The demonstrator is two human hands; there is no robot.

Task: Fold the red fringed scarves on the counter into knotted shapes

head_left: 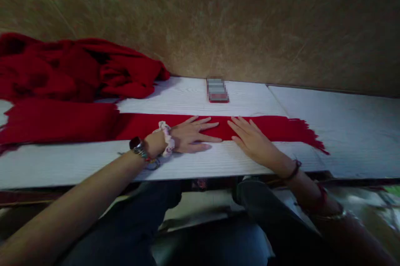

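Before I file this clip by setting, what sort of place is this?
Possibly a textile workspace: a white tabletop, a red cloth strip laid flat, and a red fabric heap.

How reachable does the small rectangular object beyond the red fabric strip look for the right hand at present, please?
Probably yes: the right hand rests palm-down on the red fabric strip, apparently holding nothing, and no obstacle shows on the white tabletop before the small rectangular object.

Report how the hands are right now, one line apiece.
Left hand: open, lying flat on the red cloth strip, gripping nothing.
Right hand: open, resting on the same strip.
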